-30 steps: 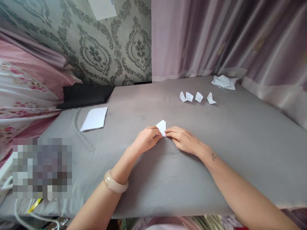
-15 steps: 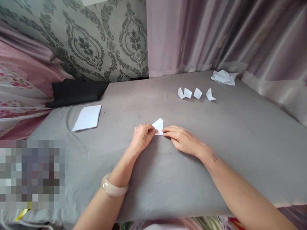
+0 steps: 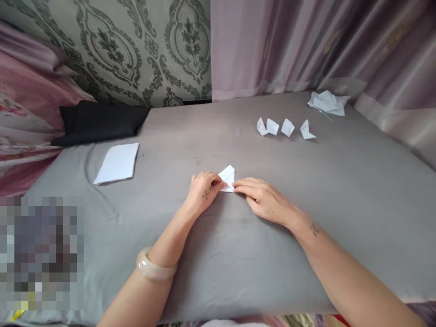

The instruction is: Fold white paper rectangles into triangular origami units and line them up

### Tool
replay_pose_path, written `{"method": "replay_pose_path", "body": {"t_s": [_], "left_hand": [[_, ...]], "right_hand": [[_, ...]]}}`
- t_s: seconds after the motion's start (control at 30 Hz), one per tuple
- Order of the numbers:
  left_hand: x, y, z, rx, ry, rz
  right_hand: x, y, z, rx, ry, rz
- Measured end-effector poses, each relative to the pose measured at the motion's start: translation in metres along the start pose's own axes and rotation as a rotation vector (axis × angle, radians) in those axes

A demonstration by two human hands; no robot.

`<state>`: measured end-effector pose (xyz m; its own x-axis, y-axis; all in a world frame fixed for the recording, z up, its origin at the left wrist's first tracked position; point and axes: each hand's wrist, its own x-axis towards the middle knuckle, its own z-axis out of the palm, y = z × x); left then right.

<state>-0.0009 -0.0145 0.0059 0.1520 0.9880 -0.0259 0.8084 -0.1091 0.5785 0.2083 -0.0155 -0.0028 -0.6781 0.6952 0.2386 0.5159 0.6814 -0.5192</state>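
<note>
A small piece of folded white paper lies on the grey cloth, its pointed end facing away from me. My left hand pinches its left side between thumb and fingers. At the paper's lower right corner, the fingertips of my right hand press down, the fingers close together and nearly straight. Both hands cover part of the paper's edges, so I cannot make out every fold.
Several folded paper pieces stand in a row farther back. Behind them, at the far right, lies a pile of loose white paper with a thin greenish stick. A stack of white sheets and a black cloth are on the left.
My left hand has shifted slightly left along the paper, uncovering more of its lower edge. My right fingertips stay at the right corner. The view has tilted down a little.
</note>
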Motion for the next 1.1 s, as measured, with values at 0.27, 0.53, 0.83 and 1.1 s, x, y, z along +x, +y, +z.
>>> {"method": "replay_pose_path", "body": {"t_s": [0.27,0.53,0.83,1.1], "left_hand": [[-0.0005,-0.0010,-0.0003,-0.006,-0.005,0.014],[-0.0032,-0.0035,0.0009,-0.011,0.018,0.005],[-0.0054,-0.0049,0.0007,-0.005,0.033,-0.019],[-0.0015,-0.0050,0.0052,-0.006,0.050,-0.071]], "right_hand": [[-0.0022,0.0006,-0.0035,-0.043,-0.061,-0.024],[-0.0017,-0.0053,-0.0021,-0.156,-0.078,-0.030],[-0.0024,-0.0047,0.0019,-0.164,-0.058,-0.027],[-0.0010,-0.0040,0.0035,-0.156,-0.039,-0.029]]}}
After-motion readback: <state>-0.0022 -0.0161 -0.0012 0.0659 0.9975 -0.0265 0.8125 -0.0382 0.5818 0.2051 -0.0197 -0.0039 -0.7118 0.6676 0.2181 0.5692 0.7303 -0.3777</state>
